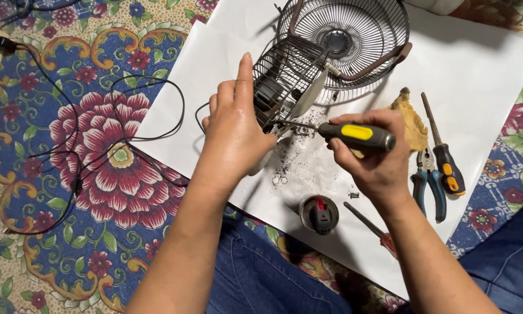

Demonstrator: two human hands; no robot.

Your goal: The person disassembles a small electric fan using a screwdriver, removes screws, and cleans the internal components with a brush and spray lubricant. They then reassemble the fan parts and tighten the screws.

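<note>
Screwdriver (357, 135) in right hand (378, 163), left hand (235, 136) against fan motor (279, 87)

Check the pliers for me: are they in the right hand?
No, the right hand holds a screwdriver; the pliers lie on the white sheet.

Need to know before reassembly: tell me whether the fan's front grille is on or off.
Off. The front grille lies dish-up on the white sheet, apart from the motor cage.

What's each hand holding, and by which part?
Right hand: screwdriver, by its black-and-yellow handle. Left hand: steadies the fan's wire cage; exact grip hidden.
</note>
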